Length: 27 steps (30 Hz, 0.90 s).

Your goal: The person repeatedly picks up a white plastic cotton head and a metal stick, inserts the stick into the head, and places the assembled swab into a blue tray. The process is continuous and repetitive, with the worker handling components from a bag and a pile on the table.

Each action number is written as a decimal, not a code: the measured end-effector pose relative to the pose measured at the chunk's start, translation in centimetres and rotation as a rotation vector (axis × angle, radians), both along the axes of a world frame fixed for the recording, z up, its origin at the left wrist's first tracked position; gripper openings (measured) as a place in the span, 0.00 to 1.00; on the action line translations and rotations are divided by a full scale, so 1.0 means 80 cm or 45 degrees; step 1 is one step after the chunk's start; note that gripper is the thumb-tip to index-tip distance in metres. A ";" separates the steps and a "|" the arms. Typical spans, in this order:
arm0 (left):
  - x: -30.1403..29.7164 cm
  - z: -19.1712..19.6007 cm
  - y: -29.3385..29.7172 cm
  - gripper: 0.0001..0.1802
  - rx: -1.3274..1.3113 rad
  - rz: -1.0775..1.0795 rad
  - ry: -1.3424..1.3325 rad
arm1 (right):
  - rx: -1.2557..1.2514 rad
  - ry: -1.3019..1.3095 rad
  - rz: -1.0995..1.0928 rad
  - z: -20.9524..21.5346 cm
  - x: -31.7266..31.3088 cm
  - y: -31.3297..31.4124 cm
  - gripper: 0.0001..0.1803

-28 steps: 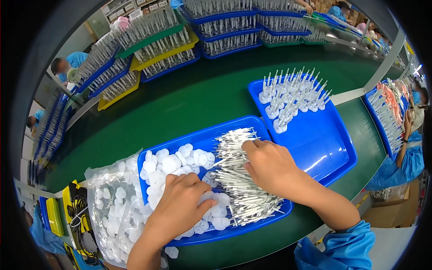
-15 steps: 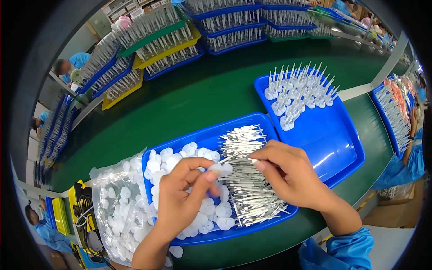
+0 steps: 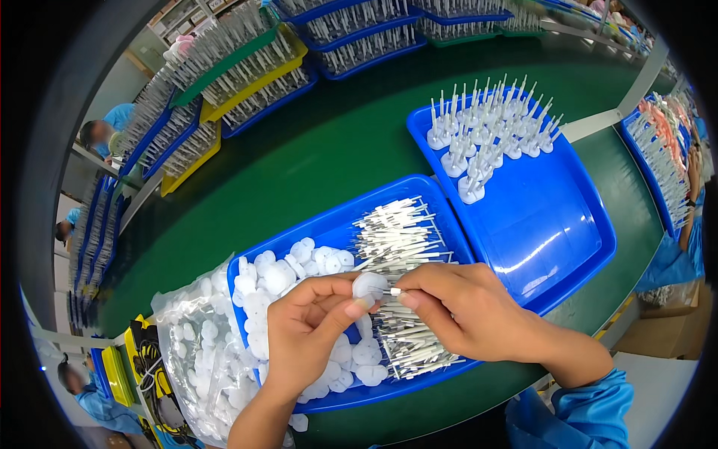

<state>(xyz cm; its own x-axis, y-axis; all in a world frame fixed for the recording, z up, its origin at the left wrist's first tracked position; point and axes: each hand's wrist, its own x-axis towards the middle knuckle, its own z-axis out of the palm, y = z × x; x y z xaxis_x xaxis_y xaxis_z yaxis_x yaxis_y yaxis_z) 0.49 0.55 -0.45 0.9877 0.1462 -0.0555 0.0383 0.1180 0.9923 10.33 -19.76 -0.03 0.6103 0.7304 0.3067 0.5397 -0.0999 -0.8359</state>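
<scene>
My left hand [image 3: 310,329] pinches a white, translucent plastic disc [image 3: 368,285] between thumb and fingers. Between the thumb and forefinger of my right hand [image 3: 479,310] is a thin white rod [image 3: 394,292], its end at the disc; whether it is seated there I cannot tell. Both hands are over a blue tray [image 3: 336,224], with loose white discs [image 3: 277,277] in its left part and a heap of thin white-and-grey rods [image 3: 396,232] in its right part. Beyond it to the right, a second blue tray [image 3: 538,217] holds rows of upright rods on white bases [image 3: 493,127].
A clear plastic bag of discs [image 3: 198,359] lies left of the tray, by a yellow-and-black object with cables [image 3: 149,367]. Stacked trays of upright rods [image 3: 366,45] line the far edge of the green table [image 3: 314,150]. Other people sit at left and right.
My hands have come together, bringing the rod against the disc, which now faces up more. The view has shifted slightly.
</scene>
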 end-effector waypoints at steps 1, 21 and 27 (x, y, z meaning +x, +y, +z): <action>0.001 -0.001 -0.001 0.10 -0.080 0.001 -0.034 | -0.016 0.009 0.000 0.001 0.000 0.000 0.05; -0.002 -0.004 -0.002 0.16 0.292 0.009 -0.399 | -0.181 0.097 0.008 0.014 -0.015 0.000 0.09; -0.001 -0.001 -0.004 0.17 0.343 -0.055 -0.411 | -0.049 0.260 0.050 0.013 -0.013 0.003 0.09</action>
